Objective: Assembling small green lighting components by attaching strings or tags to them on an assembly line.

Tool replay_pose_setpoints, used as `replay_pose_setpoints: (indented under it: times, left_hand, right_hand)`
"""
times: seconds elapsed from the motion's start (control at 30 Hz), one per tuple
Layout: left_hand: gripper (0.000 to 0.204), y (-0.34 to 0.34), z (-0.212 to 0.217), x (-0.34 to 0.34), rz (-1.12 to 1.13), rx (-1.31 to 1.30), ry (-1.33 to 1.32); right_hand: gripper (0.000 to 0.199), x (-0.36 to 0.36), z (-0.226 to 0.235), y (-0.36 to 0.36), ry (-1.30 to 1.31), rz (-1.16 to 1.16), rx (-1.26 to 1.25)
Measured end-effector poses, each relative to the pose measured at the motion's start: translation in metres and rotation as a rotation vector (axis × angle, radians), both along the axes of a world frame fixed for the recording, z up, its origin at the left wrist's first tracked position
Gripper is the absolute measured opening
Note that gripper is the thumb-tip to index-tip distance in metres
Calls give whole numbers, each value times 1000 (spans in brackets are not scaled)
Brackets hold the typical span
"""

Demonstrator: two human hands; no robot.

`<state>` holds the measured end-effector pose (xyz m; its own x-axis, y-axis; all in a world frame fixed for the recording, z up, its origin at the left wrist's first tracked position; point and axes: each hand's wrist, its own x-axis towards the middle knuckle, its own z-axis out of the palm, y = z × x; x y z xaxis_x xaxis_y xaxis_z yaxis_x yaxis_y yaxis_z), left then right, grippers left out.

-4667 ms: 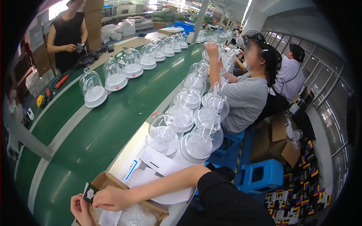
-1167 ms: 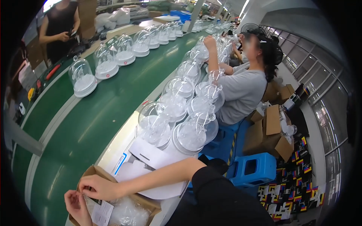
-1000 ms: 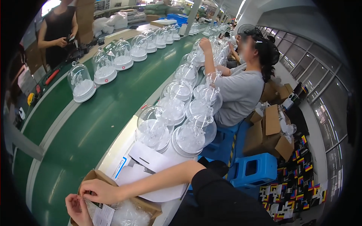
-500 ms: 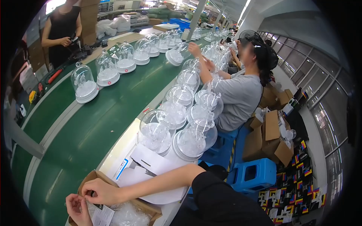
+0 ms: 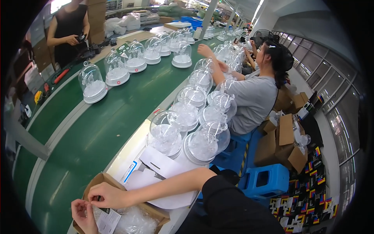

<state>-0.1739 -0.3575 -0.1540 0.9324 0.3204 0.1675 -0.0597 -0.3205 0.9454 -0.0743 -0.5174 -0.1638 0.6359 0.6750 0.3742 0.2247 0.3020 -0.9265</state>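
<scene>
White card [image 5: 106,218] was pinched by left hand [image 5: 83,212] and right hand [image 5: 107,195] over box [image 5: 154,213]. Better: grip edges only, keep flat, clear of domes [image 5: 183,138].

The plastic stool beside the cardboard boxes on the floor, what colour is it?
The low plastic stool is bright blue, seen best in the head view, right of the person's arm.

The green belt [image 5: 93,132] lies bare ahead of the box [image 5: 156,216], while clustered domes [image 5: 194,128] and white card sheets [image 5: 159,167] crowd the bench [image 5: 128,156] just right of it.
</scene>
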Motion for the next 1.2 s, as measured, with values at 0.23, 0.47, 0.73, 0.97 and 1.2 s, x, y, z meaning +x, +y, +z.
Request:
replay_pose_setpoints:
  times: [0.23, 0.47, 0.73, 0.97, 1.2]
  left_hand:
    - [16, 6, 14, -9, 59, 88, 26]
    - [17, -16, 13, 8, -30, 85, -13]
    - [10, -1, 27, -7, 85, 128, -92]
    - [12, 30, 139, -71, 219, 878, 5]
    - [12, 41, 156, -115, 430, 1052, 437]
  right_hand:
    - [11, -3, 12, 6, -22, -21, -44]
    - [12, 4, 2, -6, -49, -85, -77]
    - [15, -7, -7, 3, 102, -104, 13]
    - [9, 2, -2, -3, -187, -32, -119]
    - [11, -3, -17, -2, -380, 15, -223]
